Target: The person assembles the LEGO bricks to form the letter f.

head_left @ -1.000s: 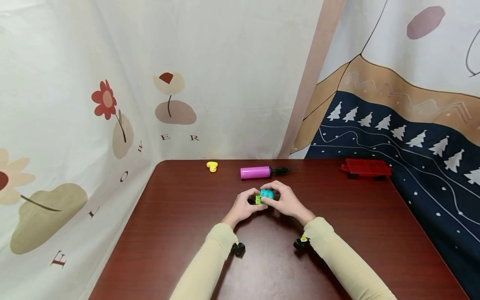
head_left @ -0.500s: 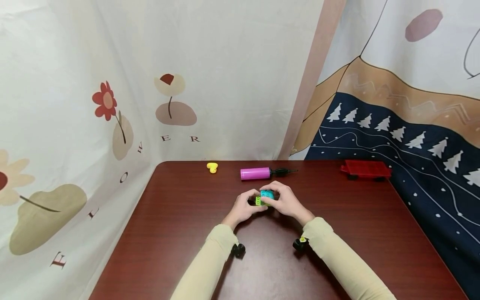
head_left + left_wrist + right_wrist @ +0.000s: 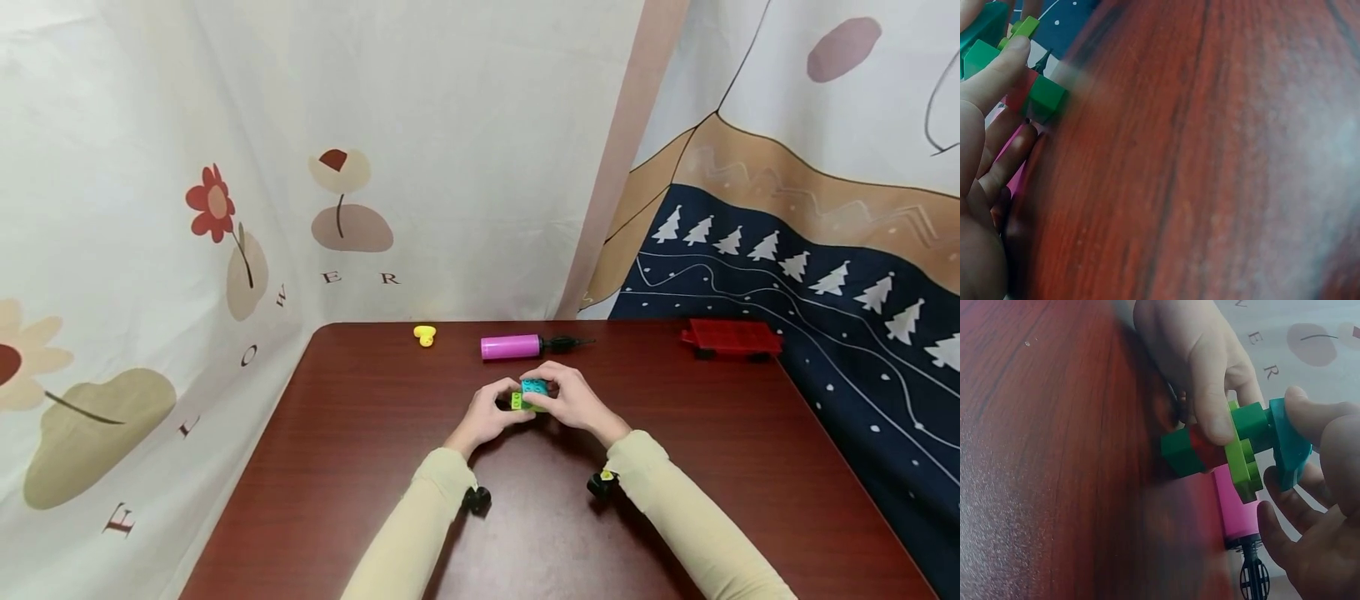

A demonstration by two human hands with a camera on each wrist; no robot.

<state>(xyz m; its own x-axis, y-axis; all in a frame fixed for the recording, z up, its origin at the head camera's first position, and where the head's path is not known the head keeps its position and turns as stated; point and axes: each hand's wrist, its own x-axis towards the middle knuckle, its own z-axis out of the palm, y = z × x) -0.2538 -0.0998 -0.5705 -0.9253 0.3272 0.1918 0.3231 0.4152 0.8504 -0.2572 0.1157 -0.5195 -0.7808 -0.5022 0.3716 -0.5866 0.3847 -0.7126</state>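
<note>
Both hands meet over the middle of the table around a small stack of toy building bricks. My left hand (image 3: 487,418) grips the lower part, its thumb across the red brick (image 3: 1209,450) beside the lime green brick (image 3: 1242,464). A dark green brick (image 3: 1182,453) forms the bottom end, close to the table. Above the lime piece sits another green brick (image 3: 1251,422). My right hand (image 3: 576,402) pinches a teal brick (image 3: 1289,447) at the top, thumb on one side and fingers on the other. In the right wrist view, studs show between teal and green, so they look not fully pressed together.
Behind the hands lies a purple hand pump (image 3: 512,347) with a black nozzle. A small yellow toy (image 3: 425,335) is at the back left and a red toy wagon (image 3: 732,337) at the back right. Printed curtains (image 3: 480,167) border the brown table (image 3: 360,400).
</note>
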